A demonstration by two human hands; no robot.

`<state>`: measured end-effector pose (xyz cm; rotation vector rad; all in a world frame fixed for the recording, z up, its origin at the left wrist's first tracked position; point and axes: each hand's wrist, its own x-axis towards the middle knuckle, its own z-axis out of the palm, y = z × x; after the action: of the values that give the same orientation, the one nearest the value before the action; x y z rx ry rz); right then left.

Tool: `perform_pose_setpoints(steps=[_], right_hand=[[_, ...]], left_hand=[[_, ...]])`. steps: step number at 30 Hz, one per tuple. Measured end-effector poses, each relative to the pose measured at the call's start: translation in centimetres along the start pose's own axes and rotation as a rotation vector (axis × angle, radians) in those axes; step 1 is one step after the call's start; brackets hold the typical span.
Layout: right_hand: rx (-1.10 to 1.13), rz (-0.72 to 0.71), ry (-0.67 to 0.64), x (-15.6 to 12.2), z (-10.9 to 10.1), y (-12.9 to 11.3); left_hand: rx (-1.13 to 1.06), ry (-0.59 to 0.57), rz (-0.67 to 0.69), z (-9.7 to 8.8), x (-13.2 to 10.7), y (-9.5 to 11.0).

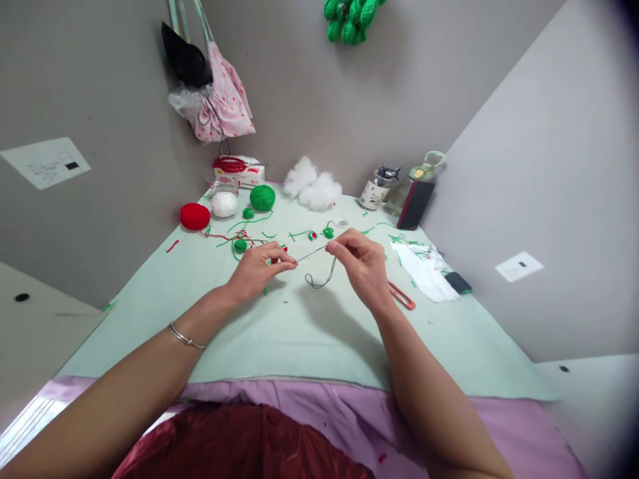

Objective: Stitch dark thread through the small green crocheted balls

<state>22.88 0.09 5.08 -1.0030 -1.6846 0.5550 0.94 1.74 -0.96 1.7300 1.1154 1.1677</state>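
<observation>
My left hand point(262, 269) and my right hand point(360, 266) are raised over the middle of the table, both closed in a pinch. A thin dark thread point(310, 255) runs taut between their fingertips. From the right fingers a slack loop of it hangs down. Whether a needle is at either end is too small to tell. Just beyond my hands lie a small green crocheted piece point(328, 231) and a small red, white and green piece point(312, 236). Beside my right wrist are orange-handled thread snips point(402, 295), partly covered by the hand.
At the back are a red yarn ball point(194, 216), a white yarn ball point(224, 204), a green yarn ball point(262, 197) and white stuffing point(319, 189). A pen cup point(373, 194), a bottle point(423, 169) and a phone point(416, 206) stand right. White tissue point(426, 273) lies nearer.
</observation>
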Motion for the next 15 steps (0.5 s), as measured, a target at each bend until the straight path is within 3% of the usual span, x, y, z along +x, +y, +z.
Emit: perform_pose_setpoints(steps=[10, 15], right_hand=[[-0.017, 0.203, -0.024, 0.5, 0.0, 1.3], [-0.113, 0.31, -0.105, 0.6, 0.4, 2.2]], left_hand=[[-0.085, 0.127, -0.069, -0.4, 0.1, 1.0], [-0.342, 0.102, -0.109, -0.6, 0.2, 1.3]])
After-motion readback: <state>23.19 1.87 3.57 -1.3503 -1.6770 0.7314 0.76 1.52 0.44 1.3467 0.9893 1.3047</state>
